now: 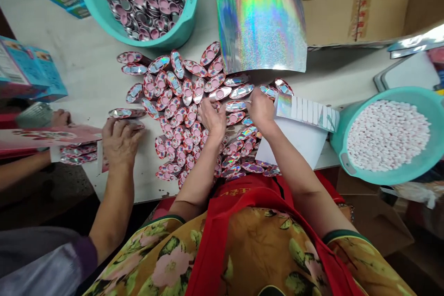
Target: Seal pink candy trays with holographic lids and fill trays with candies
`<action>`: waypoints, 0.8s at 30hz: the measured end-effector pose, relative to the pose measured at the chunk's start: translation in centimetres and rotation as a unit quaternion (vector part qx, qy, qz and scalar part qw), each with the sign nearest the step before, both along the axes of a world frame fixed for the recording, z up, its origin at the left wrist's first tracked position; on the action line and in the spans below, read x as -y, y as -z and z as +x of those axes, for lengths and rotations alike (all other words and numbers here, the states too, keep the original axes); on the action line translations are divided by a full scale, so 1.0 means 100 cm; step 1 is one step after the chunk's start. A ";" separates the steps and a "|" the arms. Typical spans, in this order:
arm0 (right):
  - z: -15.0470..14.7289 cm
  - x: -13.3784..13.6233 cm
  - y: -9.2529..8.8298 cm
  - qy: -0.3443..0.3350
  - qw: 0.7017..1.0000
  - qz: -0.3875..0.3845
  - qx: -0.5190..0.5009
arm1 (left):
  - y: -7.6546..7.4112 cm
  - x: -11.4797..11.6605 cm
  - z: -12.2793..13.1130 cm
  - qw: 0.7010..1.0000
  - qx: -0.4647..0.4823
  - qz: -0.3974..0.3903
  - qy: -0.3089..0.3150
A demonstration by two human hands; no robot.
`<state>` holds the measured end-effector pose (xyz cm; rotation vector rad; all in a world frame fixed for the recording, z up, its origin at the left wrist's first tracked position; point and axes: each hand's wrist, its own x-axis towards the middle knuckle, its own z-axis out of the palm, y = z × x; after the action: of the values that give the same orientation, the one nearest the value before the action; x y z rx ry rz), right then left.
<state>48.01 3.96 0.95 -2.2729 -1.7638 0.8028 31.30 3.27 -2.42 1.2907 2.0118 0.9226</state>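
Note:
A heap of small boat-shaped foil pieces (180, 111) with pink insides covers the white table (86, 64) in front of me. My left hand (212, 118) rests on the heap, fingers curled down onto a piece. My right hand (261, 107) is closed at the heap's right edge, pinching something among the shiny pieces beside a holographic strip with white tabs (308, 112). What exactly each hand grips is hidden by its fingers.
A teal basin of foil cups (145, 0) stands at the back. Another teal basin of pale pink pellets (388, 136) is at the right. A holographic sheet (260, 14) stands upright ahead. Another person's hand (120, 141) works at the left; blue boxes (27, 71) lie beyond.

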 end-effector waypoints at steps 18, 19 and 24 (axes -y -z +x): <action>0.138 0.062 0.036 0.130 0.979 0.114 0.108 | 0.004 -0.014 0.155 0.898 0.044 0.078 0.431; 0.139 0.061 0.035 0.133 0.979 0.107 0.106 | 0.009 -0.015 0.157 0.892 0.039 0.080 0.443; 0.140 0.057 0.042 0.145 0.979 0.096 0.102 | 0.016 0.006 0.137 0.869 -0.008 0.086 0.488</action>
<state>62.00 -1.77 -3.27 -2.4684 -1.4569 0.3406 45.03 2.70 -4.05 2.0882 1.0037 0.5679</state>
